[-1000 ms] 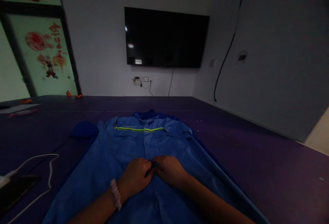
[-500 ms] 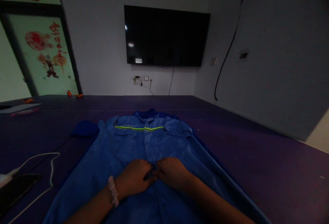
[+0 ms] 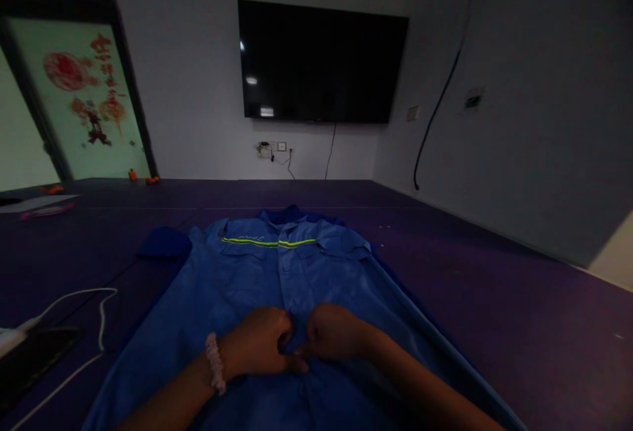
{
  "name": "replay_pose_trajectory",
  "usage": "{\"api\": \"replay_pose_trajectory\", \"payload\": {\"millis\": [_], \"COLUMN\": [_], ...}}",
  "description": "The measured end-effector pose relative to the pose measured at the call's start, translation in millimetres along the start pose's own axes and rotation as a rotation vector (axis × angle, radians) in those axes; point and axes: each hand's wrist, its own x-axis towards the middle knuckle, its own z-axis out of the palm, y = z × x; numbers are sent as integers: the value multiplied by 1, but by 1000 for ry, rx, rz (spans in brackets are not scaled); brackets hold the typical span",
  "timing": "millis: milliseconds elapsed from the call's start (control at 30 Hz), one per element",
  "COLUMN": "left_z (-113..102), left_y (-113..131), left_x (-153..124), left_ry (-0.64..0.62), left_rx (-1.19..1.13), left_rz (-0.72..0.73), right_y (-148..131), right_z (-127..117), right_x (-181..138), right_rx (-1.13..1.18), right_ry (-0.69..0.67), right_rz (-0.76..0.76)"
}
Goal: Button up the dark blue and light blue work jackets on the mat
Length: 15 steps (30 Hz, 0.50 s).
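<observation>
A blue work shirt [image 3: 237,285] with a yellow-green stripe across the chest lies face up before me, collar pointing away. Over its front placket [image 3: 285,281], my left hand [image 3: 260,342] has curled fingers and its thumb pointing right, closed on the cloth. A pink scrunchie [image 3: 215,364] circles that wrist. Just to the right, my right hand [image 3: 336,332] is closed too, thumb and fingers pinching the placket close to the left thumb. Whatever button lies between the fingertips is hidden. Small buttons show farther up the placket.
On the purple surface [image 3: 445,279], a blue cap [image 3: 165,242] lies left of the shirt. Nearer left are a white cable [image 3: 101,319] and a dark flat device [image 3: 37,358]. A television [image 3: 321,62] hangs on the far wall; a black cord [image 3: 440,98] hangs at right.
The thumbs and fingers have shifted slightly at the placket, with the left thumb now reaching farther right and lower. The shirt lies as before; the view has tilted slightly downward.
</observation>
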Motion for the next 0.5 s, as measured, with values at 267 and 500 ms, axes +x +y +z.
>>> {"api": "replay_pose_trajectory", "payload": {"millis": [267,500], "left_z": [4,0], "left_y": [-9,-9], "left_x": [10,17], "left_ry": [-51,-68], "left_rx": [-37,-24], "left_rz": [-15,1], "right_y": [2,7], "right_z": [3,-5], "right_x": [9,19], "right_rx": [-6,145], "right_ry": [17,-128], "right_rz": [35,56]}}
